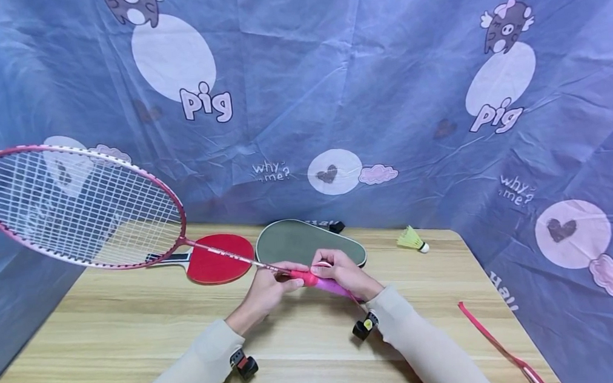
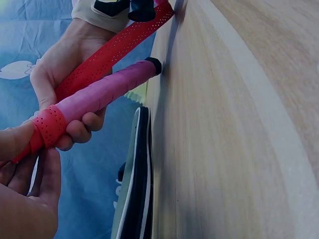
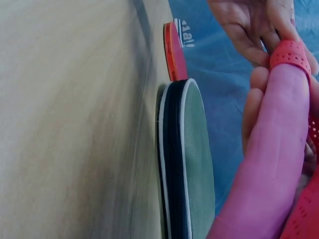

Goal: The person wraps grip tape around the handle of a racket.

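A badminton racket [image 1: 226,254] is held above the table, its strung head tilted up to the left. Its handle has a pink-purple covering [image 2: 107,92] with a black butt end. Red perforated grip tape [image 2: 119,52] is wound around the top of the handle, and its loose length trails beside the handle. My left hand [image 1: 265,292] grips the racket at the wound tape, thumb and fingers pinching there. In the left wrist view, my right hand [image 2: 70,57] holds the tape next to the wrap, with fingertips curled under the handle.
On the wooden table [image 1: 107,349], a red table tennis paddle [image 1: 217,271] lies behind my left hand. Beside it is a green zip case [image 1: 300,241]. A yellow shuttlecock [image 1: 412,240] lies back right, and a red strip [image 1: 489,337] lies near the right edge. Blue printed cloth [image 1: 298,95] hangs behind.
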`<state>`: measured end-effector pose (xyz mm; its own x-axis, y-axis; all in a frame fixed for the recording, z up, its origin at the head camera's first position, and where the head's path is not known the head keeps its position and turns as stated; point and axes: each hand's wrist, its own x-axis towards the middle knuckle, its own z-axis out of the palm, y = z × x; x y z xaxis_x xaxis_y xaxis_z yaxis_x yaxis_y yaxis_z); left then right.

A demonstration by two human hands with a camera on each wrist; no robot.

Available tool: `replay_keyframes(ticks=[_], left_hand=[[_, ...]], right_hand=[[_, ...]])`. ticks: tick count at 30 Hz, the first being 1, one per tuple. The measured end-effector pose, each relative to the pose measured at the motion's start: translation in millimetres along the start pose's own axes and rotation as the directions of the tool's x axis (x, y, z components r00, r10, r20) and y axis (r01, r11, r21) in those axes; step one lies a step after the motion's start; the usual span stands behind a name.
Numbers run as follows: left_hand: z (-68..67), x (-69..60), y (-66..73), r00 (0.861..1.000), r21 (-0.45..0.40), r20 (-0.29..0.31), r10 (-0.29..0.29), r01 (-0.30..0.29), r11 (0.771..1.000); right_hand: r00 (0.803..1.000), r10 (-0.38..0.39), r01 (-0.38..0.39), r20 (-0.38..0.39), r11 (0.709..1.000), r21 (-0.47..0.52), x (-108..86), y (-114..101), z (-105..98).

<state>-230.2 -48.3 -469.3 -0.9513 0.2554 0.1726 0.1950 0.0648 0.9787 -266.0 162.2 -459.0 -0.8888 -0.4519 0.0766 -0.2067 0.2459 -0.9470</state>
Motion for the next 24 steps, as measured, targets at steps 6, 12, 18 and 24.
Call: replay_keyframes(ticks=[6, 12, 18, 24], left_hand=[[1.4, 0.0, 0.8, 1.0, -0.064, -0.002, 0.009, -0.009, 0.998], [2.7, 1.1, -0.9, 0.999, -0.074, -0.04, -0.002, -0.001, 0.997], [4.2, 1.8, -1.6, 0.995, 0.004, -0.101, -0.001, 0.002, 1.0], [4.9, 1.9, -1.6, 0.99, 0.06, -0.141, 0.015, -0.007, 0.998]], right_hand=[[0.996, -0.014, 0.014, -0.086, 1.0, 0.001, -4.3, -5.1, 5.4], [0.993, -0.02, 0.03, -0.114, 0.996, 0.083, -7.3, -6.8, 9.9], [0.992, -0.037, 0.045, -0.124, 0.997, 0.066, -6.8, -3.8, 12.1], [0.992, -0.047, 0.061, -0.12, 0.992, 0.111, -7.2, -3.6, 13.4]])
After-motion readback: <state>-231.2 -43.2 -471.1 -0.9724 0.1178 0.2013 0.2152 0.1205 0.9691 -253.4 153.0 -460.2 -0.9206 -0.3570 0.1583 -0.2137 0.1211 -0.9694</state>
